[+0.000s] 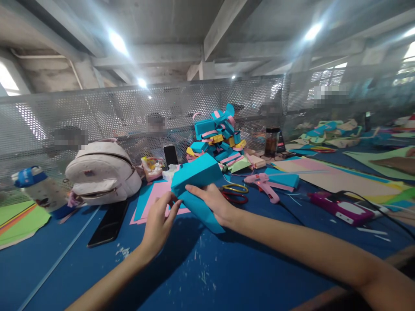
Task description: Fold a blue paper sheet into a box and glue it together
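A folded blue paper box is held up over the blue table, with a loose blue flap hanging below it towards me. My right hand is closed on it from the right, thumb laid along the near face; its other fingers are partly hidden by the paper. At the lower left edge of the box, my left hand is closed in a pinch, thumb and forefinger tips at the paper. Behind the right hand lie scissors with yellow and red handles. Pink and blue paper sheets lie beneath the box.
A pink glue gun rests right of the scissors, its cable trailing. Behind stands a heap of blue paper pieces. On the left are a white backpack, a bottle and a black phone. A purple device sits right.
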Demonstrator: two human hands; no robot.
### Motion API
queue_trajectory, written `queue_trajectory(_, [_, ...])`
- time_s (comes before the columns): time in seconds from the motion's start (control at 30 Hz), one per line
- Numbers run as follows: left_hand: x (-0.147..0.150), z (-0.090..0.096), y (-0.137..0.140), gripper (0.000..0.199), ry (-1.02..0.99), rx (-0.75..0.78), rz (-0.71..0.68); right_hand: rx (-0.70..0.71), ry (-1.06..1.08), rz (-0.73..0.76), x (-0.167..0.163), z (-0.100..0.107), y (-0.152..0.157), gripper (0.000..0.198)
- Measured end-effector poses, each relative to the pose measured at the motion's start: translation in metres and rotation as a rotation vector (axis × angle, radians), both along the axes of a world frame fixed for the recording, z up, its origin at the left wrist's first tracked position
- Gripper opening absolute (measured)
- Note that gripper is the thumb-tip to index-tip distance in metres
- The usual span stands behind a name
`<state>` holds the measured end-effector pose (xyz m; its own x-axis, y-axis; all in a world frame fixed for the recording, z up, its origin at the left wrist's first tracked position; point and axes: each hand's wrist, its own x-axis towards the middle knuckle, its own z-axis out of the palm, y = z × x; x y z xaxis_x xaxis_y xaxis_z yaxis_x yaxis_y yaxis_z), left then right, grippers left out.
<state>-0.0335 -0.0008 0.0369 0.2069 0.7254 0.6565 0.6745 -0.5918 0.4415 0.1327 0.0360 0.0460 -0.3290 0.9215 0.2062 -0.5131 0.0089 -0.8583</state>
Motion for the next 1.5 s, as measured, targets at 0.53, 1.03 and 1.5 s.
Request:
queue_trajectory(0.53, [-0.006, -0.011, 0.025, 0.048, -0.395, -0.130, -0.123, 0.342, -0.226, -0.020, 0.011, -0.007, 0.022, 0.039])
queue_trajectory(1.03, [-0.007, -0.010, 0.027, 0.099, -0.545, -0.119, -0.374, 0.235, -0.233, 0.126, 0.018, -0.023, 0.039, 0.047])
queue_trajectory(1.5, [0.004, -0.018, 0.018, 0.079, -0.713, -0.328, -0.247, 0.188, -0.206, 0.080, 0.012, -0.011, 0.021, 0.052])
